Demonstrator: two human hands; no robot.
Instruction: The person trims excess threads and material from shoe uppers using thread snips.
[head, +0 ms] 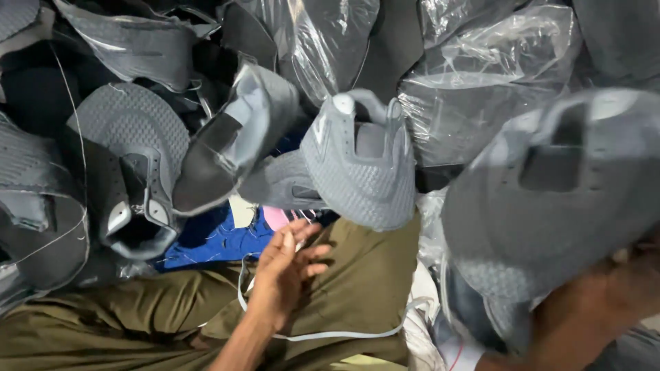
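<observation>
My left hand (285, 271) rests on my lap over olive trousers (357, 275), fingers apart and pointing up toward a grey mesh shoe upper (361, 168). A thin white cord (330, 335) loops across the trousers and passes under this hand. A small white bit shows by the fingertips; whether it is held is unclear. At the right edge my right hand (619, 282), blurred, grips a large grey shoe upper (550, 199) from below and holds it close to the camera.
Several grey shoe uppers (130, 165) are piled at the left and centre. Clear plastic bags (481, 75) of more uppers fill the top right. A blue cloth (220, 240) and a pink piece (275, 216) lie by my knees.
</observation>
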